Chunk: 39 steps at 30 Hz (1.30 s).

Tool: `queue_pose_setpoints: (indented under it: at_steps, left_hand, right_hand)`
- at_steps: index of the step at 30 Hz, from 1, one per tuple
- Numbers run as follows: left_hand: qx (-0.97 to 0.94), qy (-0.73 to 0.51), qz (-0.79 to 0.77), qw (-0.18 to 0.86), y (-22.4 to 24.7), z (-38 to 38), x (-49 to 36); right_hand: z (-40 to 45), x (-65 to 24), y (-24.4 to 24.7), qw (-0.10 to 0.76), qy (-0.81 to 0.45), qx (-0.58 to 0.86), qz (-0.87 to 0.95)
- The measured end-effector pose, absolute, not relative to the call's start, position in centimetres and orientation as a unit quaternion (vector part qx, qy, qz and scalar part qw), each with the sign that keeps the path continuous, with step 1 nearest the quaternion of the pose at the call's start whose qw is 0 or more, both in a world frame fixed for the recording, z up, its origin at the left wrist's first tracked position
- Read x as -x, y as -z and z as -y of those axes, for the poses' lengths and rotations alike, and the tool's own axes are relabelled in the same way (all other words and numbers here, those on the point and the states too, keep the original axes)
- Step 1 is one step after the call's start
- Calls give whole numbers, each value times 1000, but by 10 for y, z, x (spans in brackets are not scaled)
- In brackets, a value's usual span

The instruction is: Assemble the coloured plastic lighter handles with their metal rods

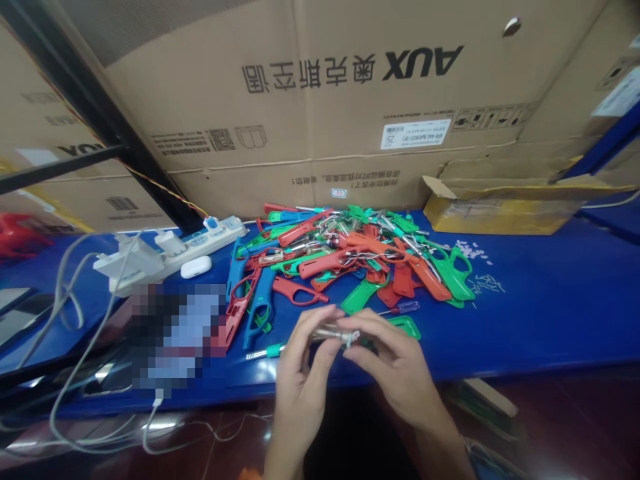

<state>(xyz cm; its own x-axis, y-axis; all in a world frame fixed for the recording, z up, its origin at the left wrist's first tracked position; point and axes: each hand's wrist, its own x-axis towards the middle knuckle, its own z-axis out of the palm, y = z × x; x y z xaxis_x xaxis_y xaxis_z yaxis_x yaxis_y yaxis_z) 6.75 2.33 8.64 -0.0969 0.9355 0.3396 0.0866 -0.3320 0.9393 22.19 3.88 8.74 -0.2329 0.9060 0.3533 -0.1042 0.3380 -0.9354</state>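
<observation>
Both hands meet in front of me at the table's front edge. My left hand (311, 357) is closed round a small clear and metallic part (330, 333), its thumb along the near side. The fingers of my right hand (387, 353) pinch the white end of the same part. A metal tube with a green collar (264, 352) sticks out to the left of my left hand. Just beyond the hands lies a heap of red, green, blue and orange lighter shells (330, 260). A screwdriver with a purple handle (406, 307) lies behind my right hand.
A power strip (200, 247) with plugs, a white earbud case (196, 267) and a blurred-out device (175, 340) with cables are at left. An open yellow box (495, 213) stands back right, near small white pieces (470, 252). Large cardboard (320, 133) closes off the back.
</observation>
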Motion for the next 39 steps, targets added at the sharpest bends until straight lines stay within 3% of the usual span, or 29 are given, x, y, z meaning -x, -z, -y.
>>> queue_pose_setpoints:
  at_steps: [5, 10, 15, 20, 39]
  left_hand:
    - [-650, -499, -454, 350, -88, -25, -70]
    - [-674, -490, -508, 217, -86, -31, -79]
    - [-697, -436, -558, 110, -82, -36, -88]
    - [-691, -389, -608, 49, -80, -38, -92]
    - [-712, -383, -582, 89, -82, -36, -82]
  right_hand:
    - [-39, -215, -85, 612, -388, 344, 597]
    - [-34, -237, -88, 693, -318, 353, 542]
    - [-39, -285, -82, 579, -166, 472, 644]
    - [-44, -291, -81, 460, -196, 499, 708]
    - [-36, -287, -89, 419, -258, 475, 730]
